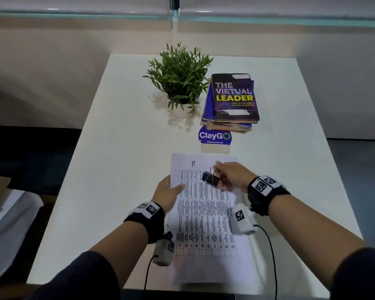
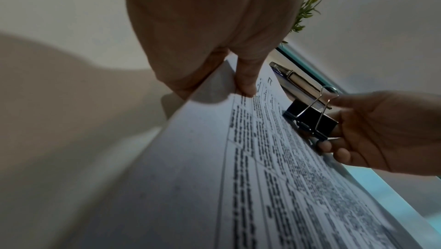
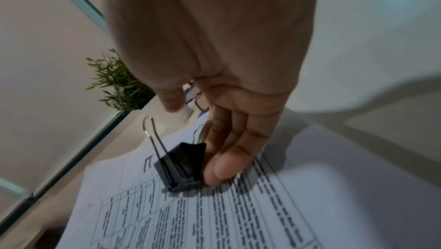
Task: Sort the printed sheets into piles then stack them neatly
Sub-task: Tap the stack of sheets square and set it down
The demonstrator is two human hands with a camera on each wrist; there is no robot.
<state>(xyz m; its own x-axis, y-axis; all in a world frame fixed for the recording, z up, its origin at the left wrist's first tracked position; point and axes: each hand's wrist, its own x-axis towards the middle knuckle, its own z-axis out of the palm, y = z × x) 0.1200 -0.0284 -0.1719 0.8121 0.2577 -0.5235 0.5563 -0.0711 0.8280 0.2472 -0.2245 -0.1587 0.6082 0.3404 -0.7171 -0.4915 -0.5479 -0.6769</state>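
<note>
printed sheets point(image 1: 204, 215) lying on the white table point(image 1: 117, 169), near edge | left hand point(image 1: 168, 191) pinching their left edge, thumb on top | right hand point(image 1: 232, 176) fingers point(image 3: 222, 168) gripping a black binder clip point(image 1: 210, 178) right over the top sheet

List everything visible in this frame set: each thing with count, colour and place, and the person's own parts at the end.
printed sheets: small stack, exact count unclear, white with black tables, near middle of the table.
binder clip: one, black with silver handles, above the sheets' far part.
table: one, white.
potted plant: one, green, far middle of the table.
books: a stack, count unclear, top cover dark purple, right of the plant.
ClayGo sign: one, blue, in front of the books.
wrist cameras: two, grey-white, cabled.
left hand: holds the sheets' left edge.
right hand: its fingers hold the binder clip.
</note>
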